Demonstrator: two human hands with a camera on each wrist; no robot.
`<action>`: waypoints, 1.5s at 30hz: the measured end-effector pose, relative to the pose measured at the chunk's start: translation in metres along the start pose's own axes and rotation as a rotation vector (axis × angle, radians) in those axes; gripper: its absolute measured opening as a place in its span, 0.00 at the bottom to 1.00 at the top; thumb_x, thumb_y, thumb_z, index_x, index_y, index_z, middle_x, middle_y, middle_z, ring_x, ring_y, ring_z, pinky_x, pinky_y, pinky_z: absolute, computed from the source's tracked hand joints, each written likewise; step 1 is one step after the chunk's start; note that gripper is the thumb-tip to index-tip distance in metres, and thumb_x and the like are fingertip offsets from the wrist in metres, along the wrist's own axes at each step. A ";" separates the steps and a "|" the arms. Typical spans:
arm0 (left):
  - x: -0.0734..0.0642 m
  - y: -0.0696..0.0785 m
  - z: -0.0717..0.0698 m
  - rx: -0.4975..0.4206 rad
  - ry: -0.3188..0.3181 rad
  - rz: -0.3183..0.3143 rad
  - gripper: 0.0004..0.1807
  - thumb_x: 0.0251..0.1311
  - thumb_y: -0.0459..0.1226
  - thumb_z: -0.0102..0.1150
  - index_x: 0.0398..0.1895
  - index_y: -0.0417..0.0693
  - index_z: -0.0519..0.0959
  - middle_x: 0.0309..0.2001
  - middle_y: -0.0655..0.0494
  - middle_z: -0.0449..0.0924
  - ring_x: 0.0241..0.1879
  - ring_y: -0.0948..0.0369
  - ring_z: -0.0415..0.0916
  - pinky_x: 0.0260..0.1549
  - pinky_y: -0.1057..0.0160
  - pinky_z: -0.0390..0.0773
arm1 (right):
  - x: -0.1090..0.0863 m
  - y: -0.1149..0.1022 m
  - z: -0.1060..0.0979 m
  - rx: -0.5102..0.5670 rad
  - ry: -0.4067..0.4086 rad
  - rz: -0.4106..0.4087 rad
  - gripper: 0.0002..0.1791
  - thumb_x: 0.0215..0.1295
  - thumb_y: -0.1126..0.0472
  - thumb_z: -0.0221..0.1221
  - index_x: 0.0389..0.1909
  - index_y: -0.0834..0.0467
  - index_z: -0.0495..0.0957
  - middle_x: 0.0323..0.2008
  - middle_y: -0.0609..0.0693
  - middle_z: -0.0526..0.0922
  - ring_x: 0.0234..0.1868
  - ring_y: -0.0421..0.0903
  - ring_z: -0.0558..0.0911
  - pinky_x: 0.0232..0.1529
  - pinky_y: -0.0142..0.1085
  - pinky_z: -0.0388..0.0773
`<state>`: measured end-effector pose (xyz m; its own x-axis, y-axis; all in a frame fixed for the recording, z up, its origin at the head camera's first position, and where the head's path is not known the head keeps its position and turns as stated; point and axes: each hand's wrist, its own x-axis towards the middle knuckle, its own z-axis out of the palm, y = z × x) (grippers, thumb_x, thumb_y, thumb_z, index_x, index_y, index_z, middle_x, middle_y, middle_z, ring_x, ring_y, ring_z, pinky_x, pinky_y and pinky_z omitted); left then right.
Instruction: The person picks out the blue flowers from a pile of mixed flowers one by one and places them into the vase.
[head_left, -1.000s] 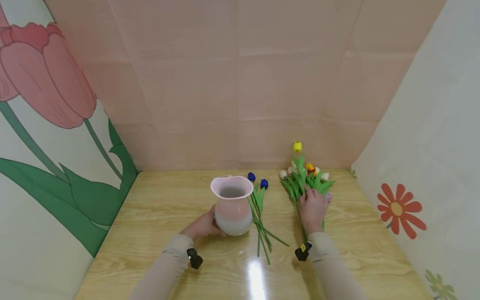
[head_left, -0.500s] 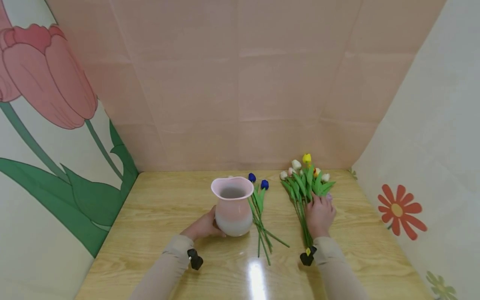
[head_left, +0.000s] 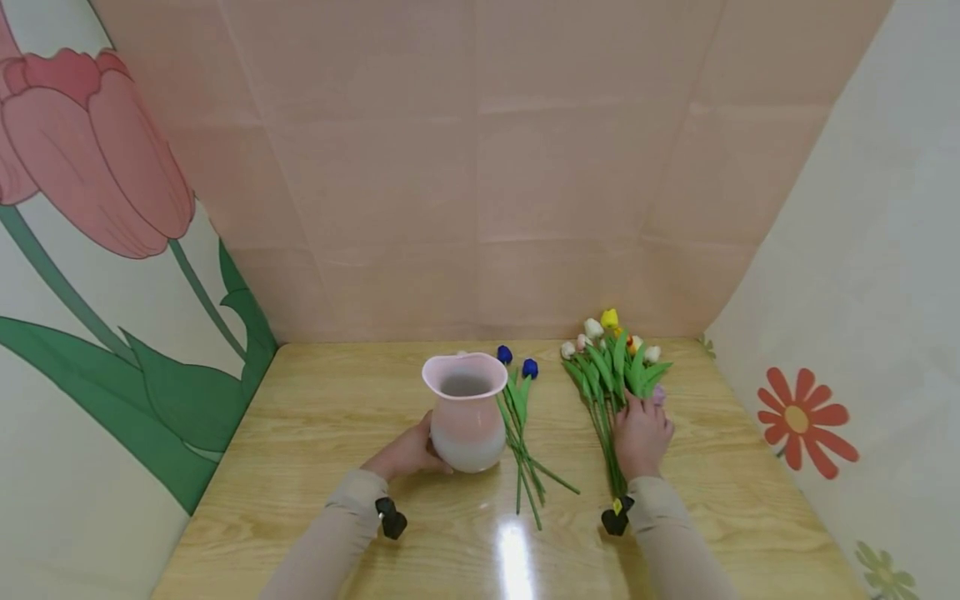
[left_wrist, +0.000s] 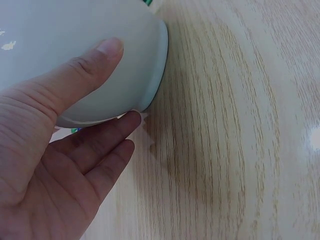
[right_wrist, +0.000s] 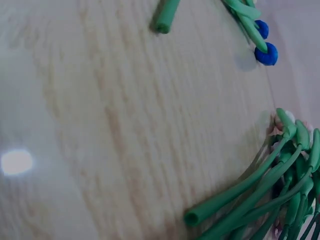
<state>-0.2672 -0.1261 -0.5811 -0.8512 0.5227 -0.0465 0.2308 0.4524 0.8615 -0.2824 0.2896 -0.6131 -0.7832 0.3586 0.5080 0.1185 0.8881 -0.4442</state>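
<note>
A pink-and-white ceramic vase (head_left: pixel 468 433) with a flared rim stands on the wooden table, its mouth showing no flowers. My left hand (head_left: pixel 408 450) holds it low on its left side. In the left wrist view the thumb (left_wrist: pixel 87 70) lies along the vase's wall (left_wrist: pixel 125 60), with fingers round the other side near its foot. To the right, my right hand (head_left: pixel 642 433) is at the stems of a bundle of artificial tulips (head_left: pixel 600 375), below the leaves. Its fingertips are hidden, and the right wrist view shows only green stems (right_wrist: pixel 270 185). A purple tulip (head_left: pixel 658 395) pokes out beside the knuckles.
Blue tulips (head_left: pixel 529 369) with crossed green stems (head_left: pixel 528 467) lie between the vase and the bundle. Behind the wooden table (head_left: pixel 330 392) hangs a pink-brown backdrop (head_left: pixel 480 167). Flower-printed sheets flank both sides.
The yellow tulip, raised above the bundle a second ago, now lies lower among the others. My right hand has shifted down and right. The left hand and vase stay put.
</note>
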 end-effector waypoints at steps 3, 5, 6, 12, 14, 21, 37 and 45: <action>0.000 0.001 0.000 -0.010 0.001 -0.001 0.51 0.42 0.33 0.78 0.68 0.44 0.57 0.66 0.44 0.67 0.64 0.50 0.67 0.64 0.49 0.66 | -0.001 0.003 0.002 -0.016 -0.011 -0.005 0.19 0.63 0.66 0.58 0.55 0.57 0.78 0.49 0.61 0.77 0.50 0.63 0.73 0.46 0.58 0.64; 0.000 0.001 0.000 -0.011 0.005 -0.001 0.51 0.41 0.34 0.78 0.68 0.45 0.57 0.66 0.44 0.67 0.63 0.50 0.67 0.63 0.49 0.66 | -0.002 0.003 0.002 -0.017 -0.014 -0.007 0.19 0.62 0.66 0.59 0.55 0.57 0.78 0.49 0.61 0.77 0.49 0.63 0.73 0.46 0.58 0.64; 0.000 0.001 0.000 -0.013 0.006 -0.002 0.51 0.41 0.34 0.78 0.69 0.45 0.56 0.66 0.44 0.67 0.63 0.50 0.67 0.63 0.49 0.66 | -0.002 0.003 0.002 -0.015 -0.010 -0.007 0.19 0.62 0.66 0.59 0.55 0.57 0.78 0.49 0.61 0.77 0.49 0.63 0.73 0.46 0.58 0.64; -0.001 0.002 0.000 -0.029 0.010 0.001 0.51 0.41 0.33 0.78 0.69 0.45 0.56 0.67 0.44 0.66 0.63 0.49 0.67 0.62 0.47 0.67 | -0.001 -0.006 0.000 0.007 0.036 -0.035 0.19 0.59 0.68 0.60 0.53 0.56 0.79 0.49 0.60 0.78 0.49 0.63 0.74 0.45 0.58 0.65; -0.001 0.002 0.000 -0.023 0.004 0.000 0.51 0.41 0.34 0.78 0.69 0.45 0.56 0.66 0.44 0.66 0.63 0.50 0.67 0.62 0.48 0.67 | 0.001 -0.013 -0.001 0.026 0.043 -0.060 0.20 0.59 0.69 0.60 0.54 0.57 0.79 0.50 0.61 0.78 0.50 0.63 0.74 0.46 0.59 0.66; -0.002 0.004 -0.001 -0.027 -0.005 -0.004 0.52 0.42 0.35 0.78 0.69 0.44 0.55 0.66 0.43 0.66 0.63 0.50 0.67 0.63 0.49 0.67 | -0.001 -0.048 0.002 0.033 0.027 -0.214 0.27 0.59 0.63 0.63 0.61 0.58 0.74 0.57 0.63 0.75 0.55 0.63 0.74 0.53 0.61 0.67; -0.001 0.002 -0.002 -0.010 -0.011 -0.007 0.54 0.43 0.35 0.77 0.71 0.44 0.53 0.67 0.44 0.65 0.65 0.50 0.66 0.64 0.48 0.66 | -0.062 -0.104 0.033 -0.031 -0.493 -0.468 0.33 0.66 0.45 0.58 0.67 0.57 0.66 0.67 0.62 0.66 0.68 0.61 0.64 0.64 0.61 0.60; -0.001 -0.001 -0.002 -0.002 -0.008 -0.004 0.54 0.42 0.34 0.78 0.71 0.44 0.53 0.67 0.44 0.66 0.63 0.50 0.67 0.62 0.49 0.68 | -0.071 -0.121 0.035 -0.011 -0.446 -0.511 0.21 0.63 0.55 0.60 0.56 0.57 0.75 0.50 0.57 0.77 0.53 0.57 0.74 0.54 0.56 0.69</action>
<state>-0.2678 -0.1281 -0.5811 -0.8482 0.5270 -0.0541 0.2262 0.4527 0.8625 -0.2625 0.1468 -0.6208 -0.9190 -0.2584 0.2978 -0.3297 0.9179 -0.2207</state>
